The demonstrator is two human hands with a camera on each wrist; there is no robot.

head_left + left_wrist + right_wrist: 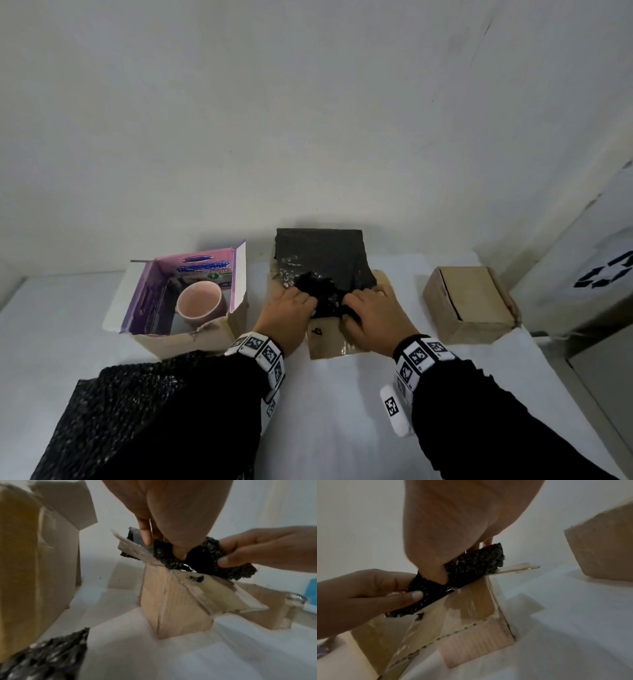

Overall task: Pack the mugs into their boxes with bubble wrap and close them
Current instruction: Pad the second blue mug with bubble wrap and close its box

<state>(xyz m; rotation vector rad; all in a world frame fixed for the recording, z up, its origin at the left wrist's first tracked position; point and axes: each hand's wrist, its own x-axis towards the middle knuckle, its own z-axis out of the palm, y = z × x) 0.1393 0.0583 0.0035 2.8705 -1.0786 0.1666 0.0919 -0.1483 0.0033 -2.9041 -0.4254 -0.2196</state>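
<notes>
A small cardboard box (pixel 329 344) stands in the middle of the table with its flaps spread open. Black bubble wrap (pixel 329 298) is bunched in its mouth and drapes over the back flap. My left hand (pixel 291 308) and right hand (pixel 373 310) both pinch the wad at the box top, fingers curled into it. In the left wrist view my left hand (pixel 171 527) digs into the bubble wrap (pixel 202 558) above the box (pixel 171 601). In the right wrist view my right hand (pixel 453 534) grips the wrap (pixel 471 566). What lies inside the wrap is hidden.
A pink mug (pixel 200 303) sits in an open box (pixel 178 339) with a purple lining at the left. A closed cardboard box (pixel 469 305) stands at the right. A loose sheet of black bubble wrap (pixel 137 411) lies at the near left. A wall rises behind the table.
</notes>
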